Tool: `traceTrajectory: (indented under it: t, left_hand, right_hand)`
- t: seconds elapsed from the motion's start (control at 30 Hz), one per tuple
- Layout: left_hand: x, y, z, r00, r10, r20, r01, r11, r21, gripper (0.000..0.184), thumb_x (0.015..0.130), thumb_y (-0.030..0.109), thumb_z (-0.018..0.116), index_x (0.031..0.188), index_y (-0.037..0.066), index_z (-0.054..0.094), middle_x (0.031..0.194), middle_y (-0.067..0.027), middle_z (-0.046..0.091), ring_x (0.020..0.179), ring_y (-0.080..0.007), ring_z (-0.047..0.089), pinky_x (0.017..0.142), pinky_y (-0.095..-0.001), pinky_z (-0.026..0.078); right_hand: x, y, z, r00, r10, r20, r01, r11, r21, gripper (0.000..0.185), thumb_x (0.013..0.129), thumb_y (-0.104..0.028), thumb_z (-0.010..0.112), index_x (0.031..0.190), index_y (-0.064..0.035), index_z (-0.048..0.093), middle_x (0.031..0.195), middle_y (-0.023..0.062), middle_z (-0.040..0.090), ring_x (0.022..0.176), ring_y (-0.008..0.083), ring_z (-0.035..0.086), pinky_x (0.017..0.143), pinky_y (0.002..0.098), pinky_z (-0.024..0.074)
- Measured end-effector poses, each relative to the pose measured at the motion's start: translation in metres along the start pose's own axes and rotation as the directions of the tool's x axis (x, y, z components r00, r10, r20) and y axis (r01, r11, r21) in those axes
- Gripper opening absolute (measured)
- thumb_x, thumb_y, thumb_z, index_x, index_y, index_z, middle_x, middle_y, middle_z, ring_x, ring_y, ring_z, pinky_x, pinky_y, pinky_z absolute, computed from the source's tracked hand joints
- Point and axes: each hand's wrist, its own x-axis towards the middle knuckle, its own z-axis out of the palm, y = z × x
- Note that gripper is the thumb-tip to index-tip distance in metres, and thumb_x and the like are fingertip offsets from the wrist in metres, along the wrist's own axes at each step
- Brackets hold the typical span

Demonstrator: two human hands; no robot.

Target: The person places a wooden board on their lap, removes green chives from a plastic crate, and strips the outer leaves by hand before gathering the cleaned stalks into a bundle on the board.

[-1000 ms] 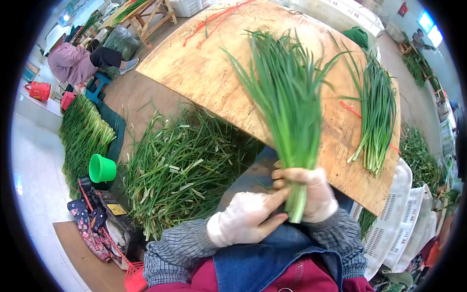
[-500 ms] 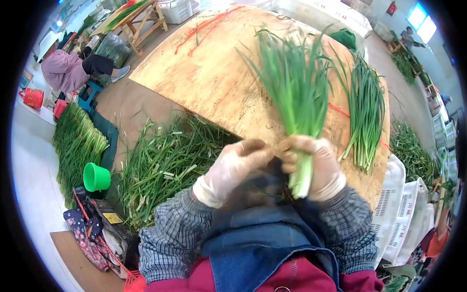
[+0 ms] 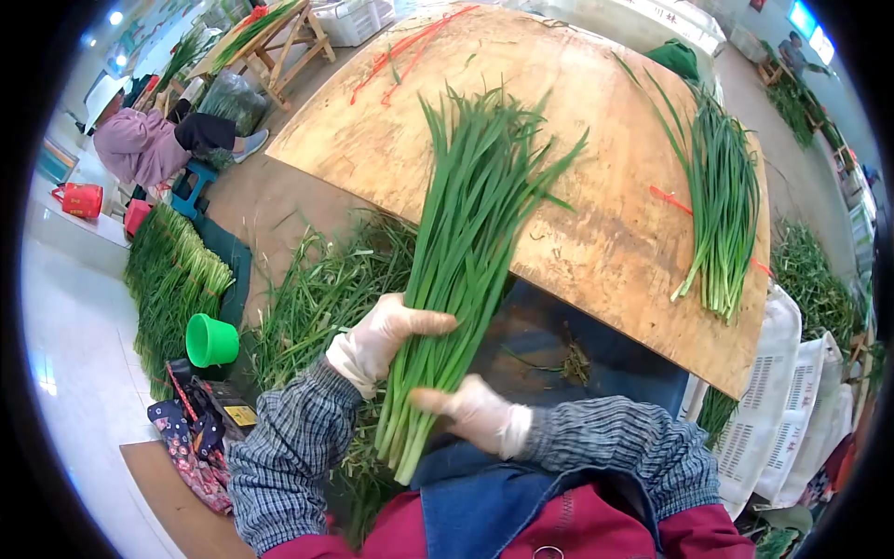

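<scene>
A loose bunch of garlic chives [image 3: 466, 224] slants across the front of me, white stem ends low and green leaf tips reaching over the wooden board. My left hand [image 3: 377, 340], in a thin pale glove, is closed around the middle of the stems with the thumb across the front. Lower down, my right hand [image 3: 470, 415], gloved too, grips near the stem ends; its thumb lies over them and its fingers are partly hidden behind. Another chive bunch [image 3: 717, 214] lies at the board's right side, with a red tie [image 3: 670, 198] beside and under it.
The wooden board [image 3: 596, 252] spans the middle. Red ties [image 3: 400, 51] lie at its far left. Loose leaves [image 3: 317, 298] are heaped at left, near a green bucket [image 3: 211, 340] and stacked chives [image 3: 172, 289]. A seated person [image 3: 140, 144] is beyond; white crates [image 3: 759, 410] stand right.
The chive bunch has moved left and down toward me, off most of the board. My left hand, previously free beside it, now grips its middle; my right hand remains near the stem ends.
</scene>
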Motion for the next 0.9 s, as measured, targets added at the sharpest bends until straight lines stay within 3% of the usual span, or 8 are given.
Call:
traceTrajectory:
  t: [0.2, 0.33, 0.47, 0.57, 0.6, 0.7, 0.8, 0.9]
  left_hand:
    - [-0.012, -0.022, 0.022, 0.974, 0.220, 0.052, -0.225, 0.967, 0.122, 0.061, 0.066, 0.004, 0.072, 0.122, 0.001, 0.045, 0.105, -0.0053, 0.058, 0.093, -0.0148, 0.056, 0.082, -0.0277, 0.045]
    - [-0.015, 0.010, 0.049, 0.870, 0.490, 0.047, -0.447, 0.745, 0.495, 0.078, 0.066, 0.011, 0.073, 0.132, 0.002, 0.033, 0.107, -0.0110, 0.057, 0.096, -0.0206, 0.057, 0.085, -0.0309, 0.045]
    - [-0.011, 0.075, 0.102, 0.664, 0.720, 0.199, -0.710, 0.525, 0.470, 0.078, 0.063, 0.009, 0.071, 0.130, 0.002, 0.032, 0.101, -0.0151, 0.057, 0.093, -0.0241, 0.058, 0.083, -0.0333, 0.046]
    - [0.009, 0.102, 0.133, 0.483, 0.841, 0.244, -0.838, 0.363, 0.408, 0.062, 0.062, 0.010, 0.080, 0.114, 0.001, 0.048, 0.101, -0.0085, 0.062, 0.093, -0.0175, 0.059, 0.082, -0.0305, 0.048]
    - [0.017, 0.108, 0.143, 0.449, 0.859, 0.247, -0.865, 0.348, 0.362, 0.061, 0.063, 0.008, 0.080, 0.114, 0.001, 0.047, 0.101, -0.0084, 0.062, 0.093, -0.0178, 0.059, 0.082, -0.0304, 0.049]
    - [0.036, 0.119, 0.167, 0.391, 0.861, 0.327, -0.920, 0.357, 0.160, 0.068, 0.065, 0.002, 0.076, 0.121, 0.003, 0.038, 0.103, -0.0090, 0.060, 0.096, -0.0195, 0.058, 0.083, -0.0309, 0.048]
    - [0.074, 0.118, 0.172, 0.308, 0.849, 0.430, -0.949, 0.303, 0.084, 0.092, 0.062, 0.003, 0.073, 0.136, 0.004, 0.020, 0.108, -0.0140, 0.054, 0.102, -0.0260, 0.054, 0.086, -0.0333, 0.044]
    - [0.096, 0.099, 0.165, 0.374, 0.806, 0.459, -0.927, 0.313, 0.207, 0.099, 0.064, 0.005, 0.074, 0.140, 0.007, 0.012, 0.122, -0.0168, 0.046, 0.113, -0.0280, 0.047, 0.093, -0.0352, 0.041]
  right_hand:
    - [0.009, -0.070, -0.015, 0.940, -0.277, -0.198, 0.320, 0.918, 0.235, 0.042, 0.079, -0.021, 0.069, 0.110, 0.0022, 0.053, 0.102, 0.0088, 0.060, 0.088, 0.0193, 0.059, 0.076, 0.0328, 0.0497]
    - [-0.010, -0.125, 0.022, 0.771, -0.617, -0.157, 0.606, 0.787, -0.116, 0.034, 0.079, -0.026, 0.068, 0.098, -0.0006, 0.058, 0.087, 0.0055, 0.061, 0.077, 0.0164, 0.059, 0.070, 0.0301, 0.0505]
    - [-0.058, -0.199, 0.060, 0.530, -0.846, 0.056, 0.755, 0.441, -0.486, 0.043, 0.073, -0.035, 0.072, 0.096, -0.0005, 0.060, 0.082, 0.0055, 0.061, 0.072, 0.0155, 0.060, 0.069, 0.0265, 0.0497]
    - [-0.085, -0.238, 0.067, 0.334, -0.902, 0.273, 0.703, 0.046, -0.709, 0.040, 0.075, -0.035, 0.070, 0.093, -0.0009, 0.062, 0.084, 0.0060, 0.063, 0.074, 0.0149, 0.061, 0.073, 0.0252, 0.0483]
    - [-0.083, -0.252, 0.071, 0.186, -0.903, 0.387, 0.751, -0.123, -0.649, 0.031, 0.073, -0.024, 0.071, 0.093, -0.0003, 0.066, 0.080, 0.0083, 0.066, 0.069, 0.0121, 0.062, 0.061, 0.0242, 0.0501]
    - [-0.110, -0.256, 0.083, 0.256, -0.957, 0.138, 0.614, 0.051, -0.788, 0.030, 0.078, -0.022, 0.067, 0.093, 0.0025, 0.062, 0.080, 0.0068, 0.062, 0.071, 0.0153, 0.059, 0.066, 0.0262, 0.0468]
    - [-0.104, -0.270, 0.028, 0.208, -0.944, 0.255, 0.632, -0.070, -0.772, 0.033, 0.076, -0.028, 0.070, 0.094, -0.0006, 0.063, 0.086, 0.0066, 0.064, 0.076, 0.0130, 0.061, 0.071, 0.0240, 0.0482]
    - [-0.097, -0.263, -0.001, 0.189, -0.955, 0.229, 0.525, -0.099, -0.845, 0.029, 0.074, -0.023, 0.071, 0.092, -0.0007, 0.065, 0.086, 0.0097, 0.067, 0.077, 0.0126, 0.063, 0.069, 0.0238, 0.0502]
